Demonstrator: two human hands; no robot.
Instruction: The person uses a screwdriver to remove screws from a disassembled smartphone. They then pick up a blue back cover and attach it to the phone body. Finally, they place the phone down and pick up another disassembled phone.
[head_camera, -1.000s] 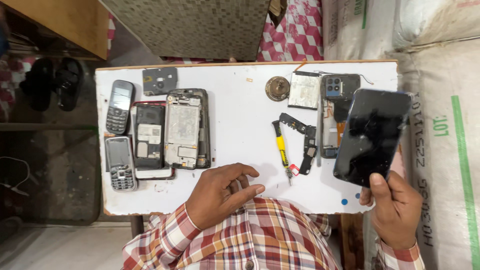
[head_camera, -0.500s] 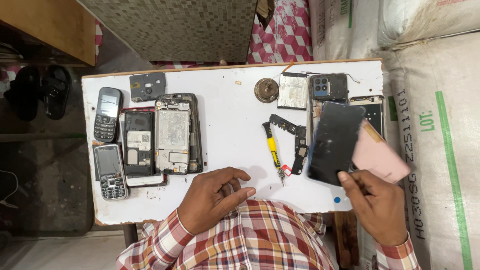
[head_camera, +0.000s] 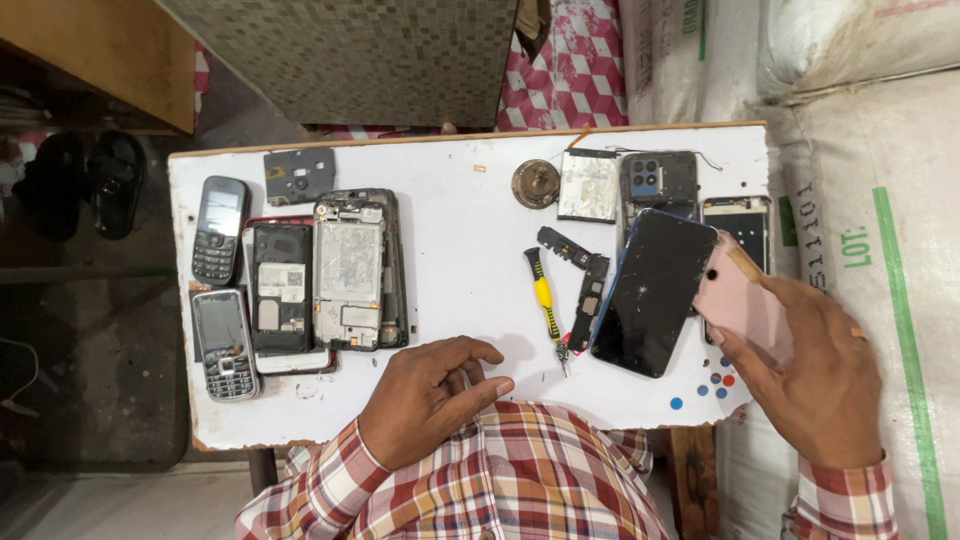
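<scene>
Right hand grip holds pink card against black smartphone, which lies just left. Left hand rests loosely curled, empty, on white surface.

Long sleeves of red, white and dark plaid, cuffs at both wrists

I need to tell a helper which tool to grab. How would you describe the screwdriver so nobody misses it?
On the white tabletop, look right of centre, just left of the black cracked-glass smartphone. The small yellow-handled screwdriver lies there, tip pointing toward the person; it is the only yellow item.
</scene>
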